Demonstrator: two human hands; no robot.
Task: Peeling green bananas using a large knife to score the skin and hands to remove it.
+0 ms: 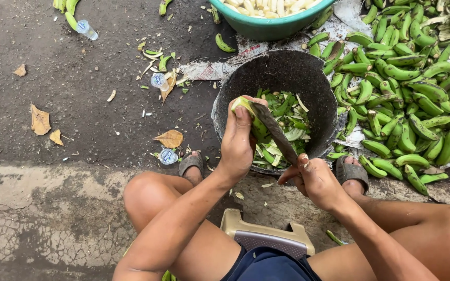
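Left hand (237,143) grips a green banana (252,115) over the dark basin (282,73) of peels; right hand (316,179), just beside it, clenches a knife (275,131) whose blade rests against the banana.

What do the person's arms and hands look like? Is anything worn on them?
Both arms are bare, with no sleeves. The left hand and right hand wear no gloves, rings or watch that I can see. Dirt marks the right thumb. Lower down, dark blue shorts show.
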